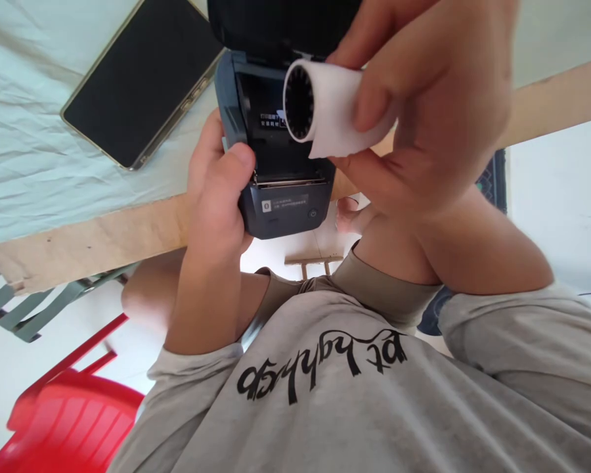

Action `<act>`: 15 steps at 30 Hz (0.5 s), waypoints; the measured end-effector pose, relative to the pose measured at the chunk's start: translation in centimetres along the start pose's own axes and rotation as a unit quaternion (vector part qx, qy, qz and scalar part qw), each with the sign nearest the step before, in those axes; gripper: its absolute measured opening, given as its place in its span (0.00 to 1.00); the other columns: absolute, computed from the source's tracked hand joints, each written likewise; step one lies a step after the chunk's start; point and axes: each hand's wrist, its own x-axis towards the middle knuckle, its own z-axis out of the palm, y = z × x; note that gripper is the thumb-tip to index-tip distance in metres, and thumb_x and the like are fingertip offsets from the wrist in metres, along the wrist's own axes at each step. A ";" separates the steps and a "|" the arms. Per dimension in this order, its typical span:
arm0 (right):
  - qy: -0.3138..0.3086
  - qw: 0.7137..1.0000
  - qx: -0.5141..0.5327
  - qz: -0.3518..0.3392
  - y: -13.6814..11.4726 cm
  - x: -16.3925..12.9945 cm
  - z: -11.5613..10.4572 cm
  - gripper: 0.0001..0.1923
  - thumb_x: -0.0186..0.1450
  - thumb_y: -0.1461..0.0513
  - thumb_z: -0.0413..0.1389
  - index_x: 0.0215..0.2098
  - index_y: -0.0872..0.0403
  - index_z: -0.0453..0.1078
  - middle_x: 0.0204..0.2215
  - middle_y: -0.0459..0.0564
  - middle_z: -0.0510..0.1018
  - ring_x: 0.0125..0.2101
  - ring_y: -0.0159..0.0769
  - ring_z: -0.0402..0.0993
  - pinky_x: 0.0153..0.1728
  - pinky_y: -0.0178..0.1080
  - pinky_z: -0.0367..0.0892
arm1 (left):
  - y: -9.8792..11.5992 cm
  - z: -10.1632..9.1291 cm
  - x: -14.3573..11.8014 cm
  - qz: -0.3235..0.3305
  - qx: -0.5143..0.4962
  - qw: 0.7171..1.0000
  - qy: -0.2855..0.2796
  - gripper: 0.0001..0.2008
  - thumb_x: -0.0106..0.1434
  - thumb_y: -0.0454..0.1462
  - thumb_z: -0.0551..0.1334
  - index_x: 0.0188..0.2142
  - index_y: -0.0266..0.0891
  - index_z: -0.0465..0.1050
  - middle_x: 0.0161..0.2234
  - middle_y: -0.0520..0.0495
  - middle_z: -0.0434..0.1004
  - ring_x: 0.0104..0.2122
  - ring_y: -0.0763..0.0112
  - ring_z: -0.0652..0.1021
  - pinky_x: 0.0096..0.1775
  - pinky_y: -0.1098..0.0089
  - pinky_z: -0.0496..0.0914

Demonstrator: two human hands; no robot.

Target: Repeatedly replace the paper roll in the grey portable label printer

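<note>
My left hand point(221, 177) is wrapped round the side of a dark blue label printer point(285, 213), its thumb on the near left rim. The printer's black lid point(276, 26) is swung up, so its hollow compartment shows, with a small white-lettered label inside. Between the thumb and fingers of my right hand point(423, 105) is a white paper label roll point(337, 108) with a black toothed core. The roll is held over the right part of the compartment, hiding some of it. A short loose paper edge hangs from its underside.
A black-screened phone point(142, 82) lies on the pale green cloth point(24, 151) to the left of the printer. The wooden table edge point(98, 230) runs below. A red plastic chair point(73, 420) stands at lower left, near green slats point(44, 305).
</note>
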 end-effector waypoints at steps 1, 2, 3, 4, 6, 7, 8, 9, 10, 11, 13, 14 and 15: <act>0.015 0.998 -0.035 -0.048 0.0 -0.1 0.1 0.17 0.70 0.46 0.52 0.32 0.49 0.64 0.53 0.44 0.72 0.62 0.39 0.66 0.75 0.50 0.66 | -0.3 -0.2 0.1 0.011 0.004 1.000 -0.009 0.20 0.64 0.53 0.68 0.41 0.38 0.79 0.42 0.48 0.79 0.44 0.66 0.82 0.50 0.67 0.78; 0.029 0.989 -0.087 -0.113 0.1 -0.2 0.3 0.17 0.74 0.48 0.46 0.33 0.49 0.64 0.52 0.43 0.74 0.59 0.36 0.68 0.71 0.49 0.70 | -0.5 -0.3 0.2 0.019 0.007 1.000 -0.017 0.20 0.64 0.54 0.67 0.40 0.38 0.79 0.43 0.47 0.80 0.43 0.65 0.82 0.49 0.66 0.78; 0.047 0.975 -0.140 -0.166 0.3 -0.3 0.5 0.18 0.77 0.51 0.42 0.35 0.49 0.65 0.50 0.43 0.75 0.56 0.33 0.70 0.67 0.47 0.72 | -0.6 -0.4 0.3 0.022 0.008 0.999 -0.021 0.20 0.66 0.53 0.67 0.41 0.38 0.78 0.43 0.47 0.81 0.42 0.65 0.82 0.49 0.65 0.78; 0.059 0.961 -0.186 -0.195 0.3 -0.4 0.7 0.19 0.78 0.53 0.39 0.36 0.49 0.66 0.49 0.42 0.76 0.55 0.32 0.72 0.63 0.45 0.74 | -0.6 -0.4 0.3 0.019 0.006 1.000 -0.023 0.19 0.66 0.52 0.66 0.42 0.38 0.78 0.44 0.47 0.81 0.43 0.65 0.83 0.50 0.64 0.78; 0.069 0.946 -0.254 -0.189 0.3 -0.4 1.1 0.22 0.78 0.55 0.35 0.38 0.50 0.68 0.50 0.43 0.76 0.54 0.31 0.73 0.61 0.46 0.75 | -0.4 -0.4 0.2 0.005 -0.001 1.000 -0.027 0.19 0.66 0.51 0.66 0.45 0.38 0.78 0.44 0.46 0.80 0.45 0.63 0.83 0.51 0.63 0.79; 0.072 0.943 -0.278 -0.168 0.2 -0.3 1.2 0.23 0.78 0.55 0.34 0.38 0.50 0.68 0.51 0.44 0.76 0.55 0.33 0.73 0.61 0.47 0.74 | -0.2 -0.4 0.1 0.001 -0.004 0.999 -0.034 0.20 0.66 0.51 0.67 0.47 0.38 0.78 0.44 0.46 0.79 0.47 0.62 0.83 0.51 0.63 0.79; 0.070 0.939 -0.301 -0.149 0.2 -0.2 1.4 0.24 0.77 0.55 0.33 0.39 0.50 0.69 0.52 0.45 0.75 0.56 0.34 0.72 0.62 0.49 0.74 | -0.1 -0.4 0.1 -0.001 -0.006 0.999 -0.039 0.21 0.65 0.51 0.67 0.48 0.38 0.79 0.45 0.46 0.78 0.48 0.61 0.82 0.51 0.62 0.79; 0.064 0.936 -0.317 -0.136 0.1 0.0 1.5 0.24 0.77 0.54 0.33 0.39 0.49 0.69 0.52 0.45 0.75 0.57 0.36 0.72 0.63 0.51 0.73 | 0.0 -0.4 0.0 0.000 -0.008 0.999 -0.041 0.21 0.65 0.52 0.67 0.48 0.38 0.79 0.45 0.46 0.78 0.49 0.60 0.82 0.51 0.62 0.80; 0.054 0.936 -0.321 -0.133 0.2 0.2 1.6 0.23 0.77 0.54 0.34 0.40 0.49 0.69 0.53 0.46 0.75 0.57 0.37 0.71 0.63 0.51 0.73 | 0.0 -0.4 0.0 0.000 -0.009 0.999 -0.041 0.21 0.65 0.51 0.67 0.48 0.38 0.79 0.45 0.46 0.77 0.50 0.60 0.82 0.51 0.62 0.80; 0.049 0.939 -0.311 -0.138 0.3 0.3 1.6 0.20 0.76 0.55 0.37 0.40 0.49 0.69 0.53 0.45 0.75 0.57 0.36 0.72 0.63 0.50 0.73 | -0.1 -0.4 -0.1 -0.002 -0.010 0.999 -0.038 0.20 0.66 0.50 0.67 0.47 0.38 0.79 0.45 0.46 0.76 0.50 0.61 0.81 0.51 0.62 0.80; 0.050 0.949 -0.258 -0.173 0.7 0.6 1.7 0.12 0.74 0.59 0.44 0.38 0.50 0.67 0.52 0.44 0.76 0.55 0.34 0.74 0.60 0.44 0.74 | -0.2 -0.3 -0.1 -0.008 -0.011 0.999 -0.034 0.19 0.65 0.50 0.68 0.47 0.38 0.78 0.44 0.45 0.76 0.49 0.62 0.81 0.51 0.62 0.80; 0.051 0.953 -0.228 -0.191 0.9 0.6 1.7 0.08 0.72 0.62 0.47 0.37 0.51 0.67 0.52 0.43 0.77 0.54 0.33 0.75 0.57 0.41 0.75 | -0.3 -0.3 -0.1 -0.009 -0.011 0.999 -0.029 0.20 0.65 0.50 0.68 0.47 0.38 0.78 0.44 0.45 0.76 0.49 0.62 0.81 0.51 0.62 0.80; 0.054 0.956 -0.202 -0.204 1.1 0.7 1.7 0.06 0.70 0.64 0.49 0.37 0.51 0.67 0.51 0.42 0.78 0.53 0.32 0.75 0.56 0.39 0.74 | -0.3 -0.2 -0.1 -0.008 -0.011 1.000 -0.028 0.20 0.64 0.52 0.68 0.46 0.39 0.77 0.44 0.45 0.76 0.50 0.61 0.81 0.51 0.61 0.80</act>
